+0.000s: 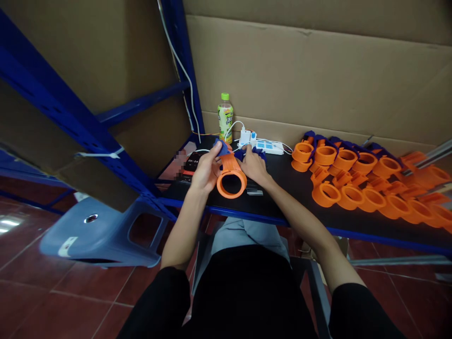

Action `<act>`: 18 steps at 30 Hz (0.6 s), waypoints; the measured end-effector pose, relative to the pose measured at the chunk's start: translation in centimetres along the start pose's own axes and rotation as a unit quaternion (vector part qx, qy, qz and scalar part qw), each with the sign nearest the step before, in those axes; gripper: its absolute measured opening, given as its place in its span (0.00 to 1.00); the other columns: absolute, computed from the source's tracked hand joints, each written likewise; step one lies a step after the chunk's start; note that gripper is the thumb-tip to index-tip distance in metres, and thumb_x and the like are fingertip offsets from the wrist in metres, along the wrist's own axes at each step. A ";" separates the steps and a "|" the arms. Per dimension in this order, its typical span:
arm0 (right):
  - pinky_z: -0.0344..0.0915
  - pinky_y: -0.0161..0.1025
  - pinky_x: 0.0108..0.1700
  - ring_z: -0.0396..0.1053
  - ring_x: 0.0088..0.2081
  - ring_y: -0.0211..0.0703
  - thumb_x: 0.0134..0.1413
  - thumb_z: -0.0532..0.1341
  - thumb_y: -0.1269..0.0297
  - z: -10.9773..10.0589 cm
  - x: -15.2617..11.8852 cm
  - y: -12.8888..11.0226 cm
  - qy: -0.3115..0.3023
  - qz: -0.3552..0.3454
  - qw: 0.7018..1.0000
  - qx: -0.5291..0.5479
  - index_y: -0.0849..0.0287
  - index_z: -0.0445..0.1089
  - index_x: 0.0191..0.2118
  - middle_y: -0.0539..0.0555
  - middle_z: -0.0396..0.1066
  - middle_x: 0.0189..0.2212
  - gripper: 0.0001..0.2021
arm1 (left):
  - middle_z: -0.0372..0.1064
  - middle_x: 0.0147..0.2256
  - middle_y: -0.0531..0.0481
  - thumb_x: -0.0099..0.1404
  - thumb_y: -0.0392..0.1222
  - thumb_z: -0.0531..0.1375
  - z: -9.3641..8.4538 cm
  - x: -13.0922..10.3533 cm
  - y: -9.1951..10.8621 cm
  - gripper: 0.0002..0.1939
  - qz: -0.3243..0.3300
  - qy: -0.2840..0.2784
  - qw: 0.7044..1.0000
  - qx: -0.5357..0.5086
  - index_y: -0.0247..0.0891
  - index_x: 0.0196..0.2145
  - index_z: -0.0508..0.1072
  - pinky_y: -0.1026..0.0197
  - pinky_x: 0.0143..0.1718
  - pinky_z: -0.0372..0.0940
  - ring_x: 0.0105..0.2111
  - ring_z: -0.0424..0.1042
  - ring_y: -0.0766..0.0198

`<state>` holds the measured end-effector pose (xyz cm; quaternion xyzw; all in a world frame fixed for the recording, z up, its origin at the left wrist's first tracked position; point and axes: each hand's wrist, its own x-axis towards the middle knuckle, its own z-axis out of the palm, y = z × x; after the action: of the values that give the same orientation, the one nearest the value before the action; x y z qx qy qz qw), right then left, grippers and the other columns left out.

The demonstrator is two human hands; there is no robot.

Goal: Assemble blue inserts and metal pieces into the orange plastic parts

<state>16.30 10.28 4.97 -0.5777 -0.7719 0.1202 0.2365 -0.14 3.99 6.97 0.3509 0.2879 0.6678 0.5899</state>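
My left hand [206,170] is closed on an orange plastic ring-ended part [231,165], with its thumb on a blue piece [222,148] at the part's upper end. The open ring points down toward me, just above the table's front edge. Right beside it, my right hand [254,165] reaches down with bent fingers at dark blue pieces [261,153] on the table. Its fingertips are largely hidden, so what they grip does not show. A small grey flat thing [254,192] lies below this hand.
Rows of similar orange ring parts [374,201] fill the black table's [282,200] right side. Behind my hands stand a green-capped bottle [225,117] and a white power strip [270,147] with cables. A phone [190,162] lies left. A blue stool [102,230] stands beyond the rack post.
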 end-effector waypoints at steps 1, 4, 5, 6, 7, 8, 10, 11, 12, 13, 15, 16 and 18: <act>0.72 0.58 0.50 0.78 0.46 0.63 0.66 0.59 0.49 0.1 0.1 -0.2 -0.003 0.001 1.000 -0.004 0.58 0.59 0.64 0.64 0.79 0.45 0.27 | 0.83 0.36 0.44 0.58 0.58 0.73 0.0 0.0 -0.2 0.21 -0.007 -0.007 1.000 -0.001 0.38 0.38 0.81 0.51 0.46 0.79 0.44 0.83 0.49; 0.72 0.56 0.49 0.77 0.45 0.61 0.65 0.58 0.58 -0.1 0.2 -0.2 -0.014 -0.009 1.000 -0.005 0.55 0.60 0.63 0.62 0.79 0.43 0.24 | 0.82 0.35 0.43 0.58 0.59 0.73 0.1 0.0 -0.3 0.23 -0.032 -0.033 0.999 -0.002 0.37 0.40 0.81 0.50 0.46 0.79 0.42 0.84 0.49; 0.72 0.55 0.49 0.77 0.45 0.60 0.64 0.57 0.60 -0.1 0.3 -0.1 -0.016 -0.014 1.000 -0.003 0.54 0.60 0.63 0.61 0.79 0.42 0.23 | 0.83 0.35 0.43 0.58 0.60 0.72 0.1 -0.1 -0.4 0.24 -0.037 -0.040 0.998 -0.003 0.37 0.40 0.81 0.49 0.46 0.79 0.42 0.84 0.49; 0.72 0.54 0.48 0.77 0.45 0.59 0.63 0.57 0.61 -0.1 0.3 0.1 -0.017 -0.017 1.000 -0.002 0.53 0.60 0.63 0.60 0.79 0.42 0.23 | 0.83 0.36 0.43 0.58 0.61 0.72 0.1 -0.1 -0.4 0.24 -0.040 -0.044 0.998 -0.005 0.37 0.41 0.81 0.49 0.45 0.79 0.41 0.84 0.49; 0.72 0.53 0.48 0.77 0.45 0.58 0.63 0.56 0.62 -0.1 0.3 0.2 -0.017 -0.019 1.000 -0.002 0.53 0.60 0.63 0.59 0.79 0.41 0.23 | 0.83 0.35 0.43 0.58 0.61 0.72 0.2 -0.1 -0.4 0.24 -0.040 -0.043 0.998 -0.007 0.38 0.41 0.81 0.49 0.44 0.79 0.41 0.84 0.48; 0.72 0.53 0.48 0.77 0.45 0.59 0.63 0.57 0.62 -0.1 0.4 0.4 -0.016 -0.018 1.000 -0.004 0.53 0.60 0.63 0.58 0.79 0.40 0.23 | 0.83 0.35 0.43 0.57 0.61 0.73 0.2 -0.1 -0.4 0.24 -0.039 -0.040 0.998 -0.010 0.38 0.41 0.81 0.49 0.43 0.79 0.41 0.84 0.48; 0.72 0.53 0.47 0.77 0.44 0.59 0.62 0.57 0.62 -0.1 0.4 0.5 -0.006 -0.018 1.000 -0.013 0.54 0.60 0.63 0.58 0.79 0.40 0.24 | 0.83 0.35 0.43 0.57 0.62 0.73 0.3 -0.2 -0.5 0.25 -0.038 -0.033 0.999 -0.019 0.38 0.41 0.81 0.49 0.42 0.80 0.40 0.84 0.48; 0.72 0.53 0.47 0.77 0.44 0.59 0.62 0.56 0.63 -0.2 0.4 0.6 0.004 -0.021 1.000 -0.017 0.55 0.60 0.63 0.58 0.79 0.40 0.24 | 0.83 0.35 0.43 0.57 0.62 0.73 0.4 -0.2 -0.6 0.25 -0.038 -0.031 0.999 -0.024 0.38 0.41 0.81 0.50 0.41 0.80 0.40 0.84 0.48; 0.72 0.52 0.47 0.77 0.43 0.58 0.61 0.56 0.64 -0.3 0.3 0.6 0.018 -0.028 0.999 -0.018 0.56 0.60 0.63 0.58 0.79 0.39 0.24 | 0.83 0.35 0.43 0.57 0.62 0.72 0.4 -0.2 -0.6 0.25 -0.039 -0.031 0.998 -0.027 0.38 0.41 0.82 0.50 0.41 0.80 0.40 0.84 0.48; 0.72 0.52 0.47 0.78 0.42 0.58 0.62 0.56 0.64 -0.5 0.3 0.7 0.036 -0.037 0.999 -0.016 0.57 0.60 0.63 0.58 0.79 0.38 0.24 | 0.83 0.36 0.43 0.57 0.62 0.72 0.5 -0.2 -0.6 0.25 -0.040 -0.031 0.998 -0.030 0.38 0.41 0.82 0.50 0.41 0.80 0.40 0.84 0.48; 0.72 0.49 0.47 0.78 0.40 0.55 0.63 0.55 0.64 -1.2 0.1 0.9 0.083 -0.059 0.995 0.004 0.58 0.59 0.65 0.56 0.79 0.35 0.25 | 0.83 0.36 0.43 0.57 0.61 0.73 0.5 -0.2 -0.6 0.24 -0.037 -0.029 0.998 -0.029 0.38 0.40 0.82 0.51 0.41 0.80 0.41 0.84 0.48; 0.73 0.48 0.46 0.78 0.38 0.54 0.64 0.55 0.64 -1.6 0.0 1.1 0.109 -0.072 0.991 0.023 0.59 0.58 0.66 0.55 0.79 0.34 0.25 | 0.83 0.36 0.43 0.57 0.60 0.74 0.5 -0.1 -0.7 0.24 -0.031 -0.024 0.999 -0.028 0.38 0.40 0.82 0.51 0.41 0.80 0.42 0.84 0.48; 0.73 0.44 0.43 0.78 0.35 0.49 0.67 0.55 0.61 -2.5 -0.5 1.3 0.163 -0.101 0.979 0.073 0.58 0.57 0.68 0.53 0.79 0.33 0.26 | 0.83 0.36 0.44 0.56 0.60 0.74 0.5 0.1 -0.9 0.23 -0.011 -0.007 1.000 -0.028 0.39 0.38 0.82 0.52 0.40 0.80 0.42 0.84 0.47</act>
<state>18.77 9.98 6.44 -0.4897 -0.7665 0.0556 0.4118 0.78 4.19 6.58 0.3356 0.2692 0.6665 0.6088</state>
